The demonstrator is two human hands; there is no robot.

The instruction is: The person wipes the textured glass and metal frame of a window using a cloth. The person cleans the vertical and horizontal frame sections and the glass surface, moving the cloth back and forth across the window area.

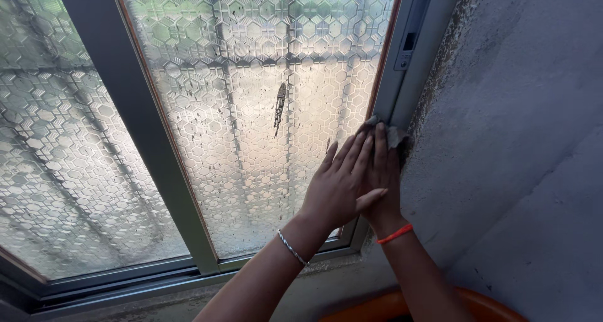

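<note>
Cloth (394,135), right of centre in the head view, sits pressed against the window frame (402,64) under the right hand (383,177), fingers flat rather than clenched. The left hand (339,184) lies open, overlapping it, on the patterned glass (251,77). Hard pressing could rattle the pane; the grimy wall (502,140) could re-soil the cloth.

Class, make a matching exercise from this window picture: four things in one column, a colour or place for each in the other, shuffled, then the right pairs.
Things:
1. wristband
2. bracelet
3. cloth
4. glass

Descriptions:
A. patterned and speckled with dirt
B. orange, on the right wrist
C. pressed against the window frame under the right hand
D. silvery, on the left wrist

Pairs: 1-B, 2-D, 3-C, 4-A
</note>
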